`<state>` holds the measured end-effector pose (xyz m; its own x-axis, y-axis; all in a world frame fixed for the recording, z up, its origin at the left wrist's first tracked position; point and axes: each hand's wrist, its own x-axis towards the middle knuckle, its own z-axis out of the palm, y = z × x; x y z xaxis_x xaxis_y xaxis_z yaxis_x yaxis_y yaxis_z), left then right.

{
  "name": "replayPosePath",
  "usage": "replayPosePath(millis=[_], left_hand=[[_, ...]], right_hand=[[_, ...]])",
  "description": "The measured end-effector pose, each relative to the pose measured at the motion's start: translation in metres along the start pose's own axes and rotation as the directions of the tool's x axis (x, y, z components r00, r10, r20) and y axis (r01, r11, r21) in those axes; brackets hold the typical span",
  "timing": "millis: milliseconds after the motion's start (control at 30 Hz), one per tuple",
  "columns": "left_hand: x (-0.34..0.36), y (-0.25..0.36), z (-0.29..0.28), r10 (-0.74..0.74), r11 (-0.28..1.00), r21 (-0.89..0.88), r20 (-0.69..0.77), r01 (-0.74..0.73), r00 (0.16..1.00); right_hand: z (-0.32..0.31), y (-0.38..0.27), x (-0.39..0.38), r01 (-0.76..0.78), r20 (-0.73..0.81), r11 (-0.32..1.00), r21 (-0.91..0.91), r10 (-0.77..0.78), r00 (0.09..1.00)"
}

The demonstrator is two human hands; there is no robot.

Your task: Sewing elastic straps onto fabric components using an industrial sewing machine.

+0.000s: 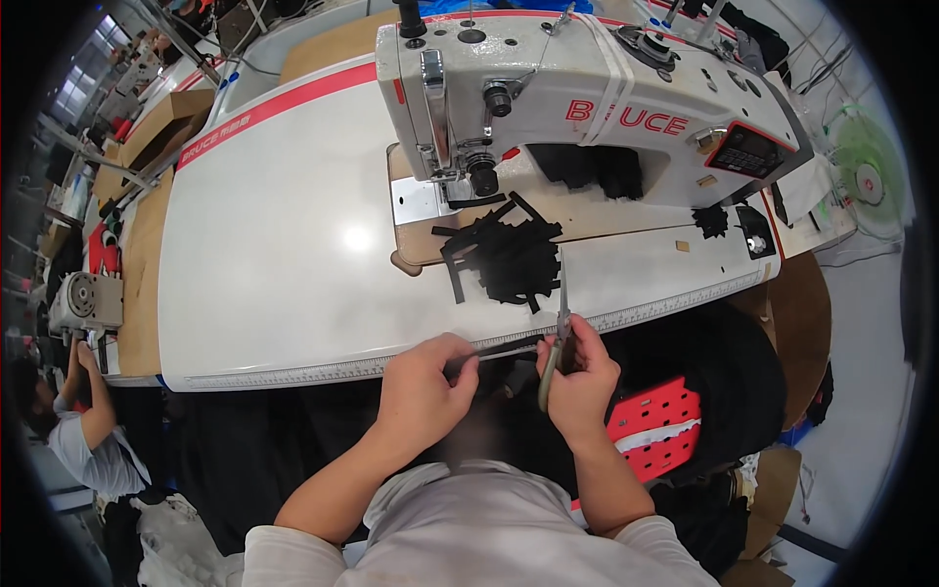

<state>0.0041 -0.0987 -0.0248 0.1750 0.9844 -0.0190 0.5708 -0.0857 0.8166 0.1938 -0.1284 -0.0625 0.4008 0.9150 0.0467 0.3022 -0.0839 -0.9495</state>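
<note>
Near the table's front edge, my left hand (427, 383) is closed on one end of a black fabric strip (514, 346). The strip stretches across to my right hand (585, 377), whose fingers hold a pair of scissors (561, 338). The blades point away from me, over the tabletop, and the handles lie in my palm. The strip's right end meets my right fingertips beside the scissors; whether they pinch it I cannot tell. Just beyond my hands, a loose pile of short black strips (509, 256) lies in front of the sewing machine's needle area.
A white sewing machine (548, 83) stands across the back of the white table (284, 235). A ruler strip (342, 373) runs along its front edge. At right below the table is a red perforated seat (657, 428). A co-worker (93, 440) sits far left.
</note>
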Motion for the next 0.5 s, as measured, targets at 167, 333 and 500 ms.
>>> replayPosePath(millis=[167,333,500], left_hand=[[-0.001,0.0052,-0.0014,-0.056,0.998,0.034,0.038,0.055,0.998],[0.0,0.0072,-0.0008,-0.036,0.998,0.045,0.013,0.035,0.999],[0.003,0.0093,0.0,-0.059,0.997,0.05,0.016,0.058,0.998]], right_hand=[[0.0052,-0.0012,0.0011,0.089,-0.082,0.996,0.03,-0.086,0.993],[0.0057,-0.0034,0.0014,0.097,-0.078,0.995,0.033,-0.094,0.992],[0.0055,-0.0045,0.0036,0.096,-0.075,0.994,0.043,-0.093,0.993]])
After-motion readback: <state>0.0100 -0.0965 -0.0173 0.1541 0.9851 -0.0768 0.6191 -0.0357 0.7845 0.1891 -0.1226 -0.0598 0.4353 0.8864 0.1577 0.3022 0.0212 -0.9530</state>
